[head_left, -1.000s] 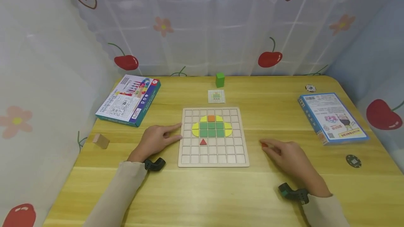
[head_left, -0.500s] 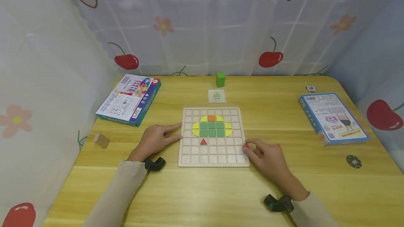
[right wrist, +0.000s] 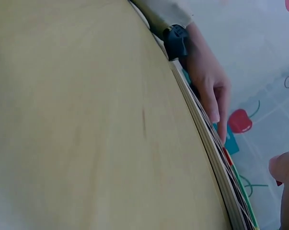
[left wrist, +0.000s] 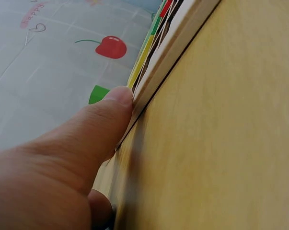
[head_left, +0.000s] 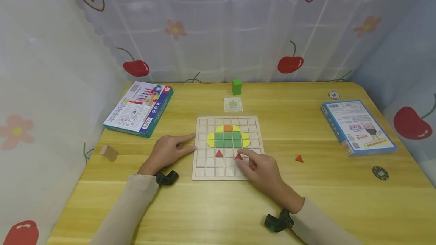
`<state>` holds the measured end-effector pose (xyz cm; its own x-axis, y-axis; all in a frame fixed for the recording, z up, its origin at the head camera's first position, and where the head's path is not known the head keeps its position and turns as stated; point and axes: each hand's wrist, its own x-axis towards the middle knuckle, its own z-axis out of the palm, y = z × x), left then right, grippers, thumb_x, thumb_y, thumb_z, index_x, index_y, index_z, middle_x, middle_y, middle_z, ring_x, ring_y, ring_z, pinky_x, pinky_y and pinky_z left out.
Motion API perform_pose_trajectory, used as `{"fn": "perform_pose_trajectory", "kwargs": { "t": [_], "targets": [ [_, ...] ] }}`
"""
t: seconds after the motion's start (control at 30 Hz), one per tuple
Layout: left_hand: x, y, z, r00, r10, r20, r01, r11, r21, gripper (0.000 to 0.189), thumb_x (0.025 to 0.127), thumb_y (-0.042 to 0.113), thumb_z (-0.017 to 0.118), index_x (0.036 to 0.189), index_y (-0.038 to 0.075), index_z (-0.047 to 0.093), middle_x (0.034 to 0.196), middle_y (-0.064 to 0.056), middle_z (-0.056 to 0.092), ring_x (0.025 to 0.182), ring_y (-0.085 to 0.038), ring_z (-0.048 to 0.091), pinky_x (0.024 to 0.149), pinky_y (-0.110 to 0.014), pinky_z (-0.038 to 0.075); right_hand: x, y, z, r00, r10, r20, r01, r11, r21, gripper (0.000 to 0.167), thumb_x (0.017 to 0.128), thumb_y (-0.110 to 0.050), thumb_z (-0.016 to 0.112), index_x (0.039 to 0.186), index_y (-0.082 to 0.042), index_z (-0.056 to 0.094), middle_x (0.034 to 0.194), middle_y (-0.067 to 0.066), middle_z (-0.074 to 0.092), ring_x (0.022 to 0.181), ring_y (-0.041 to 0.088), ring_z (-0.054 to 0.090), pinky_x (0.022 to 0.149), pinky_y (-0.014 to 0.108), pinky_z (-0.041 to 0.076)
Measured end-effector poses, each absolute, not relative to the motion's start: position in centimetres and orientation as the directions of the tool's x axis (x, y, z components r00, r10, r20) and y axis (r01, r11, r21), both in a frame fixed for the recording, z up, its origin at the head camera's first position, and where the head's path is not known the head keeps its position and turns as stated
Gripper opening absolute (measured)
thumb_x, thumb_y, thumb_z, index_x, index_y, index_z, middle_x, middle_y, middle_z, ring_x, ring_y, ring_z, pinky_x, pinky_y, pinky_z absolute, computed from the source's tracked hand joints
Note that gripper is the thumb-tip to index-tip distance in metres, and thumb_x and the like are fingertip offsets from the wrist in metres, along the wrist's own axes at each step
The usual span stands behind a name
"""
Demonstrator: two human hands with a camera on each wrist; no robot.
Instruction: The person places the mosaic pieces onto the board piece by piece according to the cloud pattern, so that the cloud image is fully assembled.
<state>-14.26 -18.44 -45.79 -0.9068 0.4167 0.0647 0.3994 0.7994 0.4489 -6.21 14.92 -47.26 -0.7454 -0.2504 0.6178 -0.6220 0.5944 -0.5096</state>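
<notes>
A pale wooden grid board point(head_left: 204, 171) lies on the table in the head view. Green squares point(head_left: 228, 139) form its middle block, with rounded yellow pieces point(head_left: 211, 140) around them and an orange square point(head_left: 227, 128) on top. One red triangle point(head_left: 219, 154) sits below the block. My right hand point(head_left: 263, 171) pinches another red triangle point(head_left: 239, 157) over the board, under the block's right side. With extended thumb and index finger, my left hand point(head_left: 167, 151) touches the board's left edge; the left wrist view shows that thumb point(left wrist: 94, 127) against the rim.
An orange-red triangle point(head_left: 299, 158) lies right of the board. Behind it are a small pattern card point(head_left: 233, 104) and a green block point(head_left: 236, 86). Boxes lie left point(head_left: 137, 109) and right point(head_left: 359, 127). A wooden block point(head_left: 109, 152) and round chips point(head_left: 380, 173) lie near the sides.
My right hand has moved left from the table onto the board, carrying a red triangle. The orange-red triangle on the table has come into full view. My left hand has stayed in place.
</notes>
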Motion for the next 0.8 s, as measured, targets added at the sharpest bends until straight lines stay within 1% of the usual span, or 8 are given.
{"fn": "perform_pose_trajectory", "kwargs": {
  "t": [0.1,0.17,0.3,0.37,0.5,0.6,0.8],
  "targets": [
    [-14.3,-18.4,-45.9,-0.907,0.417,0.063,0.399,0.8,0.448,0.053,0.093,0.059,0.067,0.141,0.037,0.062,0.057,0.009,0.042,0.053,-0.009,0.034,0.056,-0.031,0.029,-6.5,13.9,-47.3,-0.783,-0.235,0.577,-0.589,0.579,-0.564,0.026,0.086,-0.019,0.083,0.11,-0.01,0.077,0.059,-0.015,0.034,0.052,-0.001,0.029,0.047,0.018,0.024],
    [-14.2,-18.4,-45.9,-0.907,0.416,0.062,0.398,0.801,0.447,0.053,0.093,0.059,0.067,0.141,0.037,0.062,0.057,0.009,0.042,0.053,-0.009,0.033,0.056,-0.031,0.028,-6.8,13.4,-47.3,-0.809,-0.235,0.538,-0.559,0.592,-0.581,0.024,0.088,-0.021,0.081,0.11,-0.012,0.077,0.059,-0.016,0.034,0.052,0.0,0.029,0.048,0.019,0.025],
    [-14.2,-18.4,-45.8,-0.908,0.414,0.065,0.398,0.802,0.445,0.053,0.093,0.06,0.067,0.141,0.037,0.062,0.057,0.009,0.041,0.053,-0.009,0.033,0.056,-0.031,0.029,-7.4,12.6,-47.1,-0.85,-0.248,0.464,-0.501,0.652,-0.569,0.02,0.09,-0.024,0.08,0.108,-0.015,0.078,0.057,-0.017,0.033,0.052,0.0,0.028,0.048,0.022,0.026],
    [-14.2,-18.5,-45.8,-0.907,0.415,0.066,0.399,0.801,0.445,0.053,0.093,0.06,0.067,0.141,0.037,0.062,0.057,0.009,0.041,0.053,-0.009,0.033,0.056,-0.031,0.029,-7.6,12.4,-47.0,-0.867,-0.253,0.429,-0.474,0.685,-0.553,0.019,0.09,-0.026,0.08,0.108,-0.017,0.079,0.056,-0.017,0.032,0.051,0.0,0.027,0.048,0.023,0.025],
    [-14.3,-18.5,-45.8,-0.907,0.416,0.067,0.4,0.8,0.448,0.054,0.093,0.061,0.066,0.141,0.037,0.062,0.057,0.01,0.041,0.053,-0.009,0.032,0.056,-0.031,0.028,-8.0,12.1,-46.9,-0.884,-0.265,0.386,-0.445,0.733,-0.515,0.018,0.091,-0.026,0.079,0.108,-0.019,0.079,0.054,-0.016,0.032,0.049,0.0,0.026,0.047,0.023,0.021],
    [-14.3,-18.5,-45.9,-0.907,0.416,0.07,0.401,0.798,0.45,0.054,0.093,0.061,0.065,0.141,0.037,0.062,0.057,0.01,0.041,0.053,-0.009,0.032,0.055,-0.031,0.027,-8.1,11.9,-46.9,-0.884,-0.276,0.377,-0.442,0.756,-0.482,0.017,0.092,-0.027,0.078,0.108,-0.021,0.079,0.053,-0.016,0.033,0.047,0.001,0.027,0.046,0.023,0.02],
    [-14.3,-18.5,-46.0,-0.906,0.417,0.073,0.403,0.794,0.455,0.053,0.093,0.06,0.066,0.141,0.037,0.063,0.057,0.009,0.041,0.052,-0.009,0.032,0.055,-0.031,0.027,-8.0,11.9,-47.1,-0.88,-0.29,0.376,-0.446,0.777,-0.444,0.021,0.092,-0.028,0.078,0.11,-0.019,0.081,0.051,-0.016,0.033,0.047,0.001,0.028,0.046,0.024,0.022]
  ]
}}
